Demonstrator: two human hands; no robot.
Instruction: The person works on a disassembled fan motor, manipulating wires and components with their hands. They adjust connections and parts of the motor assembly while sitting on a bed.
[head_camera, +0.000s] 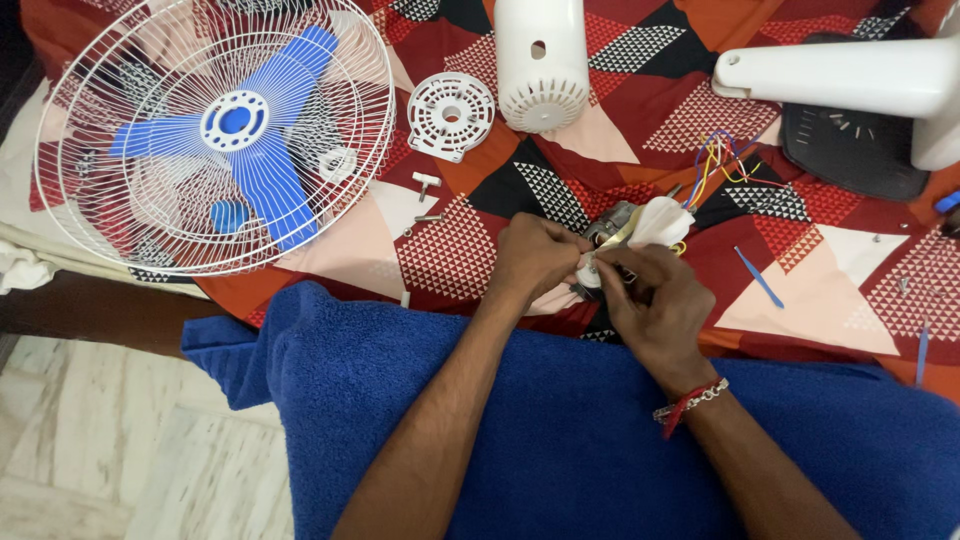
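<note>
My left hand (535, 258) and my right hand (655, 305) are closed together around a small fan motor (640, 228) with a white casing and metal core, resting on a patterned red, black and white cloth (470, 250). Coloured wires (722, 160) run from the motor up toward a white fan body (850, 78). The part pinched between my fingertips is hidden by my fingers. My right wrist wears a red thread and a beaded band (690, 400).
A white wire fan guard (215, 130) holding a blue three-blade propeller (240, 130) lies at the left. A round white vented cover (450, 113) and a white motor housing (542, 65) sit above. Loose screws (428, 215) lie nearby. A blue towel (560, 420) covers my lap.
</note>
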